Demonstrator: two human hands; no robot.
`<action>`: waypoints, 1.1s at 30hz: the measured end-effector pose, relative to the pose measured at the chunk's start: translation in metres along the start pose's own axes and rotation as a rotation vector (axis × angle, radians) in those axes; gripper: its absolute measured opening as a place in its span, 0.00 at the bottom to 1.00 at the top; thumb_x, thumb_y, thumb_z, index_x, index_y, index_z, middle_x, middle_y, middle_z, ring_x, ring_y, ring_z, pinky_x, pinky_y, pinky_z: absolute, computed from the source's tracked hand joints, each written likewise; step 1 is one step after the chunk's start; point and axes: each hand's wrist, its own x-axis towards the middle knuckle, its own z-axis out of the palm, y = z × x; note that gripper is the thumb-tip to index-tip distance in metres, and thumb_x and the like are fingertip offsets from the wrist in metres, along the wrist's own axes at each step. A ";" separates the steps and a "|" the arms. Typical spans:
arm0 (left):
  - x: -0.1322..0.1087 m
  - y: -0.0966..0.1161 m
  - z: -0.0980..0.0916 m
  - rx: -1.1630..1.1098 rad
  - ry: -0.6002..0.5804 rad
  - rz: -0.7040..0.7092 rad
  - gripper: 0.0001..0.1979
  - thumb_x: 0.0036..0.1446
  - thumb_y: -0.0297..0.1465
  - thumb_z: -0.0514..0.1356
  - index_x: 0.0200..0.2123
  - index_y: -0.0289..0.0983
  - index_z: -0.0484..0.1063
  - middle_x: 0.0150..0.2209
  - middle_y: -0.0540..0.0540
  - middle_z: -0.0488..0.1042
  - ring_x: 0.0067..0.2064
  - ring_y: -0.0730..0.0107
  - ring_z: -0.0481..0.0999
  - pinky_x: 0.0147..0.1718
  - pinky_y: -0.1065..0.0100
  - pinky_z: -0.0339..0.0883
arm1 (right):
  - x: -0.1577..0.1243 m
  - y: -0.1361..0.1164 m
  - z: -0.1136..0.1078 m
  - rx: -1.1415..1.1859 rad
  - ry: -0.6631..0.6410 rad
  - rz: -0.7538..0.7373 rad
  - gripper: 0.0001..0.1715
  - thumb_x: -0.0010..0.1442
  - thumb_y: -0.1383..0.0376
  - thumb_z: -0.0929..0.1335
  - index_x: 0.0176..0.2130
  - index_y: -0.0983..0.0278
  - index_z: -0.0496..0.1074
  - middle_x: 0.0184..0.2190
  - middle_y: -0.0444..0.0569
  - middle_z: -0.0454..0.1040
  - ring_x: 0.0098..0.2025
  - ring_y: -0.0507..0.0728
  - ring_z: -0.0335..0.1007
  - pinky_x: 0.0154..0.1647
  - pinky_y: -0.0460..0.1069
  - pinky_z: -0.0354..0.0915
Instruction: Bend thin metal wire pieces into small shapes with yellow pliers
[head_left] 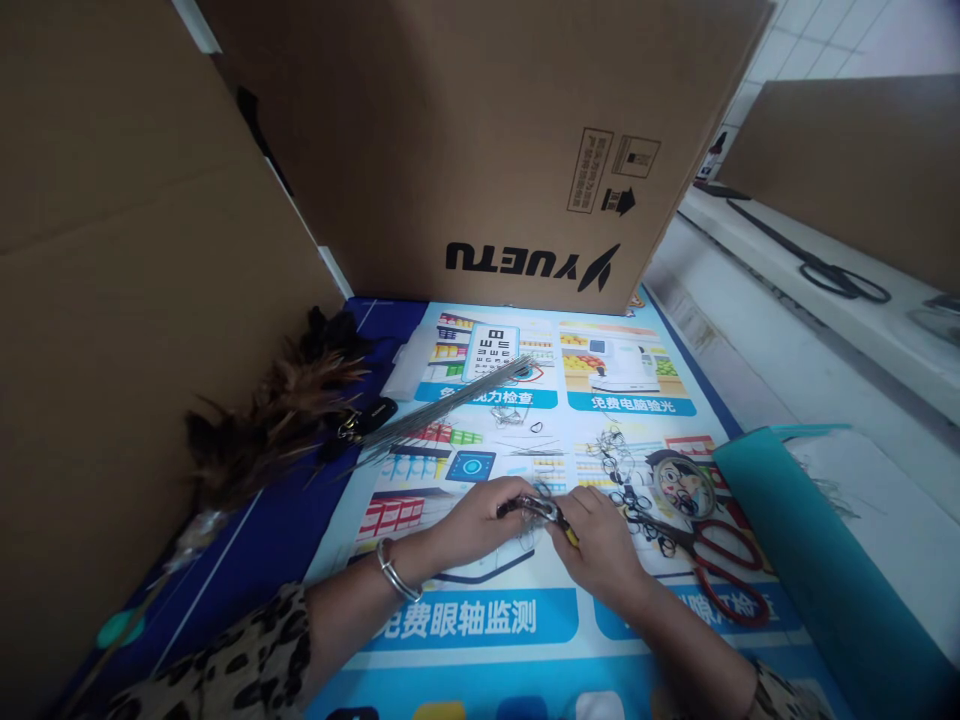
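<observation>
My right hand [598, 540] is closed around pliers [546, 508] with a yellow handle end, their metal head pointing left. My left hand [484, 518], a silver bangle on its wrist, is pinched at the pliers' head on a piece of wire [541, 490]; its fingers partly hide it. Beyond the hands lies a long bundle of thin straight wires [457, 398]. Small black and silver wire loops [622, 485] are scattered right of my right hand. Close by are red-handled scissors [724, 570] and a round clear dish [681, 487].
A large cardboard box [465, 130] stands behind the printed mat [487, 660], with another cardboard panel [112, 250] at left. Brown feathers [255, 420] lie along the left side. At right are a teal folder [817, 560] and a ledge bearing black scissors [832, 275].
</observation>
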 end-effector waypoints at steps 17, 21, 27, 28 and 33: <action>-0.001 0.002 -0.001 -0.004 -0.013 0.000 0.07 0.54 0.28 0.54 0.37 0.37 0.69 0.35 0.48 0.73 0.37 0.69 0.71 0.37 0.70 0.63 | 0.001 0.001 0.001 0.005 -0.017 0.007 0.10 0.57 0.64 0.62 0.40 0.64 0.67 0.35 0.51 0.66 0.38 0.58 0.59 0.38 0.51 0.56; -0.001 0.001 0.000 -0.003 -0.007 -0.008 0.07 0.54 0.27 0.54 0.37 0.36 0.69 0.35 0.48 0.72 0.37 0.69 0.70 0.36 0.71 0.63 | 0.000 0.001 0.001 0.019 -0.023 0.006 0.11 0.58 0.64 0.61 0.41 0.64 0.67 0.35 0.52 0.66 0.39 0.58 0.59 0.39 0.52 0.56; -0.001 -0.001 -0.001 0.000 -0.010 0.006 0.07 0.54 0.27 0.54 0.37 0.37 0.69 0.35 0.49 0.72 0.37 0.70 0.70 0.37 0.71 0.63 | -0.001 -0.001 0.000 0.016 -0.045 0.023 0.11 0.58 0.64 0.61 0.41 0.64 0.66 0.35 0.51 0.65 0.39 0.58 0.59 0.39 0.52 0.56; -0.001 -0.001 -0.001 0.001 -0.009 0.006 0.07 0.54 0.27 0.54 0.37 0.37 0.69 0.35 0.49 0.72 0.37 0.70 0.70 0.37 0.71 0.63 | -0.001 -0.001 0.000 0.017 -0.049 0.025 0.11 0.58 0.64 0.61 0.41 0.64 0.66 0.35 0.51 0.65 0.39 0.58 0.59 0.39 0.52 0.56; -0.001 -0.001 -0.001 0.000 -0.016 0.002 0.08 0.54 0.27 0.54 0.37 0.37 0.69 0.36 0.49 0.72 0.37 0.70 0.70 0.37 0.70 0.63 | 0.000 0.000 0.000 0.017 -0.054 0.028 0.11 0.58 0.64 0.61 0.41 0.64 0.66 0.36 0.52 0.65 0.39 0.59 0.59 0.40 0.52 0.56</action>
